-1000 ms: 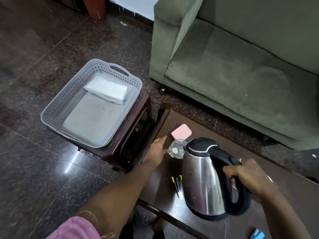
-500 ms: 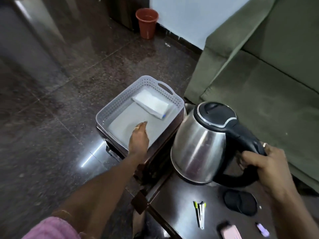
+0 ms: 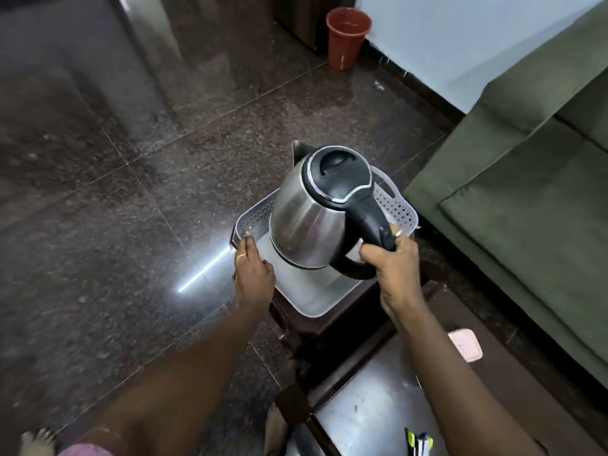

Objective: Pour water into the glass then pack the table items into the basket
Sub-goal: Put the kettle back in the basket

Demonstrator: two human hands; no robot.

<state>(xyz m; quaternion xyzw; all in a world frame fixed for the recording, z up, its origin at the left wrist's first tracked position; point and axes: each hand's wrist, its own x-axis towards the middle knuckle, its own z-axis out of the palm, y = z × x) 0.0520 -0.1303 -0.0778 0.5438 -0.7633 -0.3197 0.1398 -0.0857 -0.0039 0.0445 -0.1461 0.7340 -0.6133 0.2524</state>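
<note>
The stainless-steel electric kettle with a black lid and black loop handle [image 3: 312, 212] hangs over the pale grey perforated plastic basket [image 3: 393, 205], its body tilted slightly with the spout pointing to the far side. Whether its base touches the basket floor cannot be told. The right hand [image 3: 393, 263] grips the kettle's handle at its near right end, fingers curled closed around the black grip, thumb on the upper side, a ring showing on one finger. The right forearm runs from the near right edge up to the handle, wrist bent slightly inward.

The left hand [image 3: 253, 274] lies at the basket's near left corner, fingers stretched flat and together along the rim and pointing far, palm down, a ring on one finger; it holds nothing closed in its grasp. The left forearm reaches in from the near left.

The basket sits on a dark brown wooden stool [image 3: 316, 327], and the kettle hides most of its inside; the visible part of the floor is bare. Near and to the right, a dark glossy table [image 3: 378, 409] carries a pink flat rectangular case [image 3: 465, 343] and some yellow-and-black pens [image 3: 418, 442] at the near edge. A green sofa [image 3: 526, 192] stands right, a terracotta plastic bin [image 3: 347, 36] far.
</note>
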